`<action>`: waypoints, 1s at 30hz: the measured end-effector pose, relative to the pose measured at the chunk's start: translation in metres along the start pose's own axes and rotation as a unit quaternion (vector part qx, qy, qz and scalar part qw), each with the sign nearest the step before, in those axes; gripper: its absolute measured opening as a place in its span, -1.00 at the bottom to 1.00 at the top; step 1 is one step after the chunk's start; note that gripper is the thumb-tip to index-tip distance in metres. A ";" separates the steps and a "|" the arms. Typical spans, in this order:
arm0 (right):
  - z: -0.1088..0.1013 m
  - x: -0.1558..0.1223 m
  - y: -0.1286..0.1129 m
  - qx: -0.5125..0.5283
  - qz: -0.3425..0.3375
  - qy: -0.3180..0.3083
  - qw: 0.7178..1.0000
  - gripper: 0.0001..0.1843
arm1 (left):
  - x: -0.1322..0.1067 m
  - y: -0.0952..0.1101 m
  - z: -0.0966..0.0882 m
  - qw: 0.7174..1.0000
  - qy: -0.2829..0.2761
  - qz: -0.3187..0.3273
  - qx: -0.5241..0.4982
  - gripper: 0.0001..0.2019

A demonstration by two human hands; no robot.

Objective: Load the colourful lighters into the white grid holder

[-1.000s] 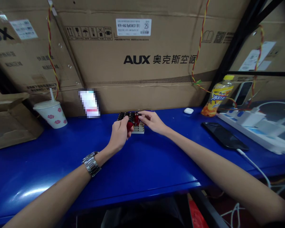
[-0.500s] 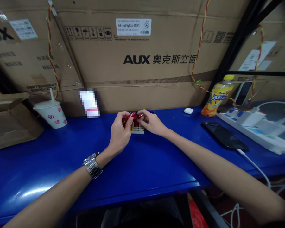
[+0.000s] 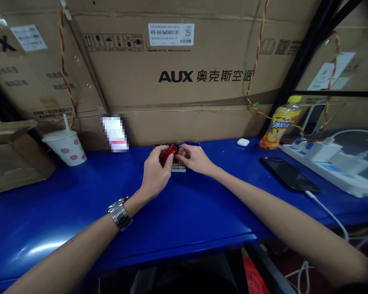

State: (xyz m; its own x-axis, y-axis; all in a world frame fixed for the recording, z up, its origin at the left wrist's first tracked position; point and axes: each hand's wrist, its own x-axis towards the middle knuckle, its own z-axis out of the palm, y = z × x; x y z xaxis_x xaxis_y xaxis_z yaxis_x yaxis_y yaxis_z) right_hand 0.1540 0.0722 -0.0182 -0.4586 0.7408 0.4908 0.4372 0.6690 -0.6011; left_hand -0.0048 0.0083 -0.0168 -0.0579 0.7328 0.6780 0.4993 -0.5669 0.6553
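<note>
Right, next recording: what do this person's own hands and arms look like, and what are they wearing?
Both the left hand and the right hand are ungloved, and the visible forearms are uncovered. A silver-coloured watch with a shiny metal link band sits on the left wrist; the right wrist is bare. No sleeve can be made out clearly.

The red object [image 3: 170, 152] carries a yellow mark, the tray [image 3: 180, 169] is cream, the table [image 3: 187, 216] deep blue; the cup [image 3: 65, 143] is white with red motifs (flower-like ones), the bottle cap [image 3: 294, 99] yellow, the cabled phone [image 3: 290, 174] black, the watch [image 3: 120, 214] silver
</note>
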 end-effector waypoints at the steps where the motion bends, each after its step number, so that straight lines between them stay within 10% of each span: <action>1: 0.000 0.000 0.000 0.000 -0.001 0.001 1.000 -0.79 | 0.000 0.001 0.000 1.000 -0.002 0.001 -0.004 -0.83; 30: -0.008 -0.004 -0.003 -0.003 -0.033 0.081 0.996 -0.76 | 0.001 -0.001 0.000 1.000 -0.016 -0.006 0.000 -0.82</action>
State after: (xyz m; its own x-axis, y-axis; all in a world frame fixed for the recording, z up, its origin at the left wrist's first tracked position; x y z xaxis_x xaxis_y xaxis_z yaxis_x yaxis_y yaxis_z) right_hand 0.1607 0.0679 -0.0133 -0.3556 0.6946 0.6253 0.4148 0.7169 -0.5604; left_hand -0.0051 0.0094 -0.0170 -0.0359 0.7517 0.6586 0.4991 -0.5575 0.6635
